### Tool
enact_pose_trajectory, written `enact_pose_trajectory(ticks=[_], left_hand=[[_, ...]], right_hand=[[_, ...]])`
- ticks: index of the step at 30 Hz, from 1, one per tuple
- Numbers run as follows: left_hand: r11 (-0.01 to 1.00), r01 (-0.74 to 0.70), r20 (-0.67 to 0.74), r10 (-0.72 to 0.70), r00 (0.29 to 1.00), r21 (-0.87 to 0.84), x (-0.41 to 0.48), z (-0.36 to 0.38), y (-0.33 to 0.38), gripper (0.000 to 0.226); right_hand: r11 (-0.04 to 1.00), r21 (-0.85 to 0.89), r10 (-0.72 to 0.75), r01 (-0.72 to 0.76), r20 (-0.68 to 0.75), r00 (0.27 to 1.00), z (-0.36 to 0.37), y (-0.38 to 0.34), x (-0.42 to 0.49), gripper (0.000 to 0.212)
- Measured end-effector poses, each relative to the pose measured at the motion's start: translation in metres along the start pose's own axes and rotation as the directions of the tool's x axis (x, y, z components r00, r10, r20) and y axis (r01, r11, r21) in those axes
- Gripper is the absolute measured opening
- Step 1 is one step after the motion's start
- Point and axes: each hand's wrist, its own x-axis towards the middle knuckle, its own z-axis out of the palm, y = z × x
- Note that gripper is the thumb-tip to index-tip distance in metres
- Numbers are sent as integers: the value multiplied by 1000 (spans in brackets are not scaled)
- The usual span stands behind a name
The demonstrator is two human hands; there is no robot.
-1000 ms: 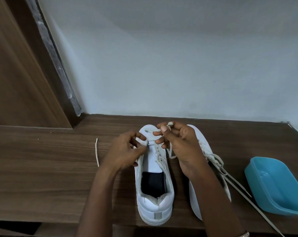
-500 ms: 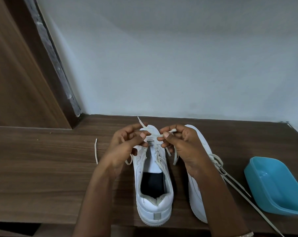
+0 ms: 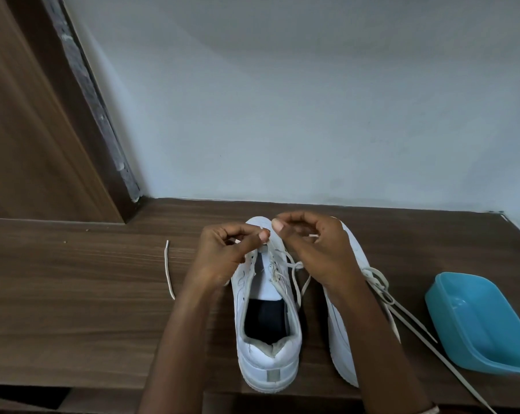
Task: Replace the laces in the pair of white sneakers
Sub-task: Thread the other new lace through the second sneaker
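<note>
Hands [image 3: 223,258] [image 3: 315,252] on lace [image 3: 296,265], blue tub [image 3: 486,324] nearby

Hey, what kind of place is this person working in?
Probably a room in a home: a dark wood-grain table set against a plain pale wall, a wooden panel at the left, and a blue plastic tub beside the white sneakers.

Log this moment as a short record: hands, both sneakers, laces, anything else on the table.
left hand: pinches lace at the toe-end eyelets
right hand: pinches the lace too
open sneaker: mostly unlaced, heel toward camera
laced sneaker: beside it; trailing laces run right
spare lace: on table, left
tub: blue, right
</note>
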Motion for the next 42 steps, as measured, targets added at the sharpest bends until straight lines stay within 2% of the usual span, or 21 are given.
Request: enact_pose_trajectory(ticks=[3,5,8,11,13,15,18,20,23,25,29,34,42], left_hand=[[990,-70,36,66,997,122,0,3,-1,5],[970,-123,65,111,992,210,0,3,-1,5],[955,-116,62,103,993,274,-1,2,-1,8],[914,-29,-33,46,998,404,5,-9,-4,33],[848,58,-23,-54,998,527,5,-14,-6,50],[783,93,27,-139,990,615,2,-13,-7,54],[840,122,5,-147,989,529,2,-12,-7,33],[879,166,-12,-179,984,447,3,-14,-8,19],[902,224,-28,-230,973,369,6,-20,-14,20],[919,261,-15,-269,963,295,6,-25,-19,16],[931,323,7,-329,944,172,6,-31,-23,9],[931,342,30,-348,937,127,7,-33,-27,8],[936,342,63,-347,936,77,6,-35,-26,6]], right_hand=[[999,31,10,-13,89,996,11,2,-1,11],[1000,22,19,-20,55,998,16,7,-1,6],[999,46,11,-10,-5,1000,16,9,1,3],[995,103,6,4,-92,996,15,10,2,7],[999,-5,-38,37,-113,993,16,15,4,11],[988,-143,-62,53,-54,997,19,22,4,18],[962,-269,-42,55,51,998,28,28,3,31],[963,-267,-17,32,58,998,31,29,3,27],[974,-227,10,0,43,999,29,28,3,11],[978,-208,20,-10,47,999,27,28,2,8],[968,-249,-28,41,52,998,33,29,2,9],[903,-410,-117,126,46,992,45,30,-3,8],[926,-360,-106,111,33,994,47,34,-4,11]])
